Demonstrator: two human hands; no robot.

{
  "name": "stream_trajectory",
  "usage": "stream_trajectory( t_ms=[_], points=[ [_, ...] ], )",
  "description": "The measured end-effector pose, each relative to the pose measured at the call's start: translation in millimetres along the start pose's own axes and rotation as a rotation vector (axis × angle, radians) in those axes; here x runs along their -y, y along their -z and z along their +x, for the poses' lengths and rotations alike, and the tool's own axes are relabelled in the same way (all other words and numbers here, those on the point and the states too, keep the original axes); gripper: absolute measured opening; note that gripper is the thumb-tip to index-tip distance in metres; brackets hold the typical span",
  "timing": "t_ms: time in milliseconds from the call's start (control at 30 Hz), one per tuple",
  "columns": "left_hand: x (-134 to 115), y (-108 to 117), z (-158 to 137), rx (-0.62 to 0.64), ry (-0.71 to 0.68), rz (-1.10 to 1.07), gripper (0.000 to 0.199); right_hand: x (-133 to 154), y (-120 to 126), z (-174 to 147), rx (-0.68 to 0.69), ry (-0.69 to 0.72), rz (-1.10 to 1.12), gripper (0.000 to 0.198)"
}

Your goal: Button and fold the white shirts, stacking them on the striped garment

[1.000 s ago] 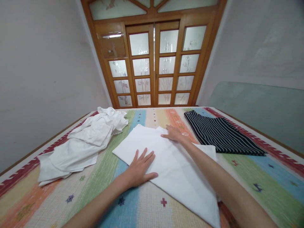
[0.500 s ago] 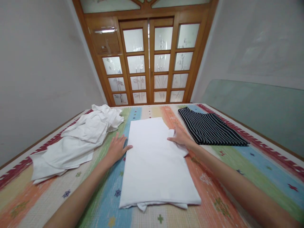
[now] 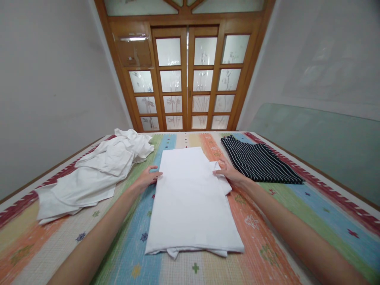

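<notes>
A white shirt (image 3: 190, 206) lies folded into a long rectangle on the patterned bedspread, with a bit of fabric jutting out on its right side and a loose corner below its near edge. My left hand (image 3: 147, 177) is at the shirt's left edge, its fingers closed together on the border. On the other side, my right hand (image 3: 230, 174) grips the jutting fabric, thumb on top and the other fingers partly hidden beyond it.
Crumpled white clothes (image 3: 97, 170) lie in a heap on the left. A folded black garment with white stripes (image 3: 261, 160) rests at the right. The striped, multicoloured bedspread (image 3: 118, 245) runs beneath everything. Wooden doors with glass panes (image 3: 187, 79) stand beyond the far edge.
My left hand's spread fingers have drawn together at the shirt's edge. My right hand stays on the jutting fabric. The view has shifted slightly.
</notes>
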State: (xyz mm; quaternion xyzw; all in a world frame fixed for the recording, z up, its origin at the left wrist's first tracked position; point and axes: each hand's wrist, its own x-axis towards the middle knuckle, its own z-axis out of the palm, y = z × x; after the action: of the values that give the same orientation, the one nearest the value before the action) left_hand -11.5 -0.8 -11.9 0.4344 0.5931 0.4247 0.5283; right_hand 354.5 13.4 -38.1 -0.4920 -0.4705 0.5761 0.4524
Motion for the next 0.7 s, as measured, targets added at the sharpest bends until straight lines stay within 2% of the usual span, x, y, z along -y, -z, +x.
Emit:
stream_trajectory(
  t_ms=[100,167,267,333,467,700],
  points=[
    [-0.5,-3.9,-2.9,0.097,0.027,-0.011,0.076,3.6,-0.7,1.2,0.116,-0.002,-0.094,0.078],
    [-0.8,-5.3,-4.3,0.174,0.017,0.000,0.092,6.3,-0.5,3.0,0.168,-0.020,-0.186,0.060],
    [-1.4,-4.2,-4.1,0.229,-0.043,0.087,0.112,9.3,-0.5,5.6,0.182,-0.045,-0.282,0.050],
    [-2.0,-2.1,-3.0,0.234,-0.103,0.180,0.104,10.0,-1.3,6.1,0.165,-0.051,-0.295,0.048],
    [-2.7,1.4,-2.2,0.234,-0.201,0.283,0.062,10.3,-3.4,2.8,0.123,-0.064,-0.231,0.048],
    [-8.3,10.0,-10.8,0.226,-0.209,0.153,0.061,24.4,-0.3,-12.2,0.096,-0.031,-0.123,0.049]
  ],
)
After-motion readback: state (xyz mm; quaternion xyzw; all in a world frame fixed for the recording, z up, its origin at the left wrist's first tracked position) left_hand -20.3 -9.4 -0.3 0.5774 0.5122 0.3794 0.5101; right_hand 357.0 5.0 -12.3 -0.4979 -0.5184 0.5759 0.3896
